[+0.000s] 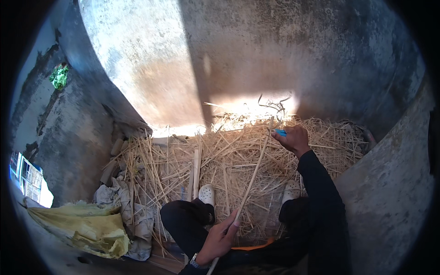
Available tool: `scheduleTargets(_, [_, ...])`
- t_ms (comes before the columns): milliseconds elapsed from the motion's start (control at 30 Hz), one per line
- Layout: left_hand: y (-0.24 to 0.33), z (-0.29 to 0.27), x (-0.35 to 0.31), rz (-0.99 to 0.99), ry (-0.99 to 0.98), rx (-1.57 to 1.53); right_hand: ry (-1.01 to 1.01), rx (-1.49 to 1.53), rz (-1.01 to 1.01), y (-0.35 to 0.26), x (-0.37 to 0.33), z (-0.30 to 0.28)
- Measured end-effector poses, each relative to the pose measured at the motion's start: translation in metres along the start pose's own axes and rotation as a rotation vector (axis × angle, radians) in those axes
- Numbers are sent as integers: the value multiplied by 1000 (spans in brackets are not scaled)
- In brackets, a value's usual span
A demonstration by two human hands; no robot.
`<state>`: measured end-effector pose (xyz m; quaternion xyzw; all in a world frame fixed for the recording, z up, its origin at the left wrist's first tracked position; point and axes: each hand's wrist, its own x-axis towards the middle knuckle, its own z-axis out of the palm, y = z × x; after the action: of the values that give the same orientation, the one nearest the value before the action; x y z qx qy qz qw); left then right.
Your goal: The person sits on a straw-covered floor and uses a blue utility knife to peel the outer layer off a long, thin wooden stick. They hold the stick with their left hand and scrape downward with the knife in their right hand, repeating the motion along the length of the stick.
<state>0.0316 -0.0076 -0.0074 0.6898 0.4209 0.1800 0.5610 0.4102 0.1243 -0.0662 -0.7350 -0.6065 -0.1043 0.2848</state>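
Note:
A long, thin, pale stick [252,180] slants across the middle, from below my left wrist up to the far side of the straw. My left hand [219,239] is closed around its lower part, the thumb lying along it. Near the stick's upper end, my right hand [296,140] is closed on a small tool with a bright blue handle [280,132]. The tool's working end is too small to make out, and I cannot tell whether it touches the stick.
Loose straw-like strips [229,160] cover the floor around my two pale clogs [206,194]. A yellow cloth or sack [87,229] lies at the lower left beside grey crumpled fabric [140,224]. Dark twisted twigs [276,106] stand by the far wall [275,55].

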Motion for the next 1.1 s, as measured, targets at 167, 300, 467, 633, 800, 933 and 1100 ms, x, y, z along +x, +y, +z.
scheduleTargets(167, [-11, 1, 5, -68, -39, -176, -239, 306, 233, -6, -5, 5])
scheduleTargets(300, [-18, 1, 19, -71, -37, -388, -913, 1319, 726, -33, -9, -9])
scheduleTargets(467, [-30, -5, 34, -165, -153, -622, -609, 724, 241, -38, -28, 0])
scheduleTargets(633, [-21, -14, 32, -110, -64, -695, -477, 254, -225, -114, -61, -40])
scheduleTargets(800, [-8, -19, 27, -99, -3, -480, -278, 136, -310, -112, -61, -31])
scheduleTargets(933, [-1, -17, 24, -75, 12, -414, -245, 195, -210, -108, -55, -26])
scheduleTargets(1100, [-5, -9, 16, -55, -19, -445, -228, 190, -52, -74, -33, -23])
